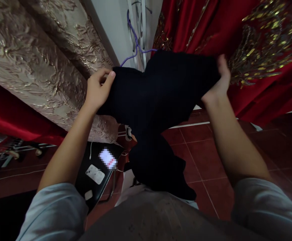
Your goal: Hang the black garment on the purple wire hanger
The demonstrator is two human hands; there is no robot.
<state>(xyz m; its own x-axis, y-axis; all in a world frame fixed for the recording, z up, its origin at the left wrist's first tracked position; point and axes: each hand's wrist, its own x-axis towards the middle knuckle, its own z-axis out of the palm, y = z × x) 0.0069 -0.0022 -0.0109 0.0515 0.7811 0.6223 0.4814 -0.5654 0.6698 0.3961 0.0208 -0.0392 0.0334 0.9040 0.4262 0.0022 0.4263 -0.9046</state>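
You held a black garment [161, 97] up at chest height, spread between your hands. Your left hand [98, 88] pinched its left top corner, fingers [108, 80] closed on the cloth; your right hand [219, 82] gripped the right corner. Its lower part hung above the red tiled floor [201, 150]. Behind it hung a purple hanger [133, 47], a red embroidered dress [261, 50] and a gold brocade fabric [35, 60].
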